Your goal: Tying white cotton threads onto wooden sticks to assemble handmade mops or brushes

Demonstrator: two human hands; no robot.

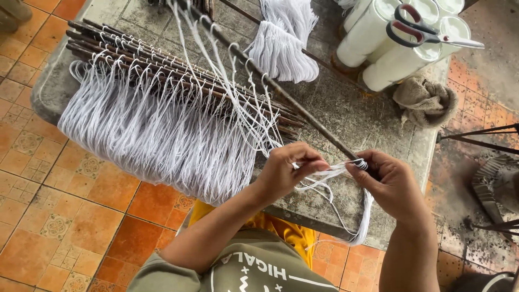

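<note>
My left hand (286,168) pinches a bundle of white string (324,176) near the end of a long dark rod (281,89). The rod's tip is gripped by my right hand (392,184), with white string wrapped around it at the thumb. Loops of string trail from both hands over the slab's front edge. Further up the rod, several string loops hang spaced along it.
A stack of dark rods (162,70) strung with white fringe (151,140) lies on a grey stone slab (346,113). A white yarn bundle (284,46), white spools (389,40) with red-handled scissors (427,33) and a burlap rag (424,100) sit behind. Orange tile floor (65,216) surrounds.
</note>
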